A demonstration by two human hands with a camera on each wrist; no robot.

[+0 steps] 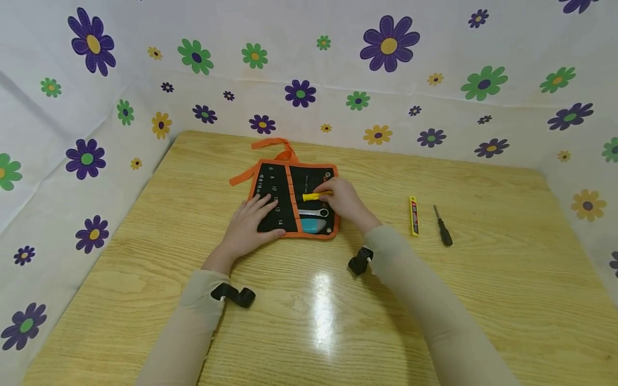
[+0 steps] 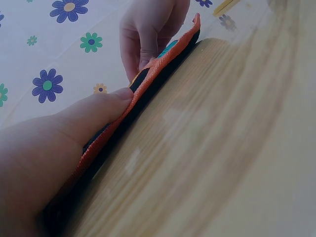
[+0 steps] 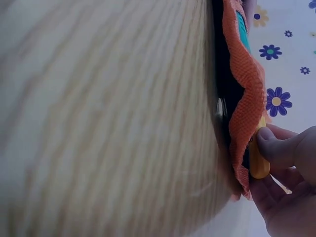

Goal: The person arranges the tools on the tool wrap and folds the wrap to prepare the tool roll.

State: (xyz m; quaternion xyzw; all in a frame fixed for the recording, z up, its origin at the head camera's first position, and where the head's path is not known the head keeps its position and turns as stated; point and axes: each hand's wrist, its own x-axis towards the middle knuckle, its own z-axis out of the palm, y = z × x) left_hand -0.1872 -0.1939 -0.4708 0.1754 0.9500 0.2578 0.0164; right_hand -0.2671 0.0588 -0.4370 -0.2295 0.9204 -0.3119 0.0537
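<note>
A black tool pouch [image 1: 314, 171] with orange trim and printed numbers lies unfolded on the table. My left hand [image 1: 250, 222] rests on its left part, fingers spread, the thumb along the near orange edge. Between thumb and fingers, my right hand [image 1: 344, 199] pinches a yellow-handled tool [image 1: 311, 197] over the pouch's right half. The tool's left end is at the orange-trimmed pocket edge; its kind is hidden. In the right wrist view the yellow handle [image 3: 259, 160] has a rounded end. Nearer me, a wrench [image 1: 314, 213] and a teal-handled tool [image 1: 313, 225] stick out of the pockets.
Right of the pouch lie a slim yellow case [image 1: 414, 216] with a dark label and a black-handled screwdriver [image 1: 442, 228]. Orange tie straps [image 1: 270, 143] trail from the pouch's far side. A flower-printed cloth [image 1: 299, 64] hangs behind the wooden table [image 1: 270, 343].
</note>
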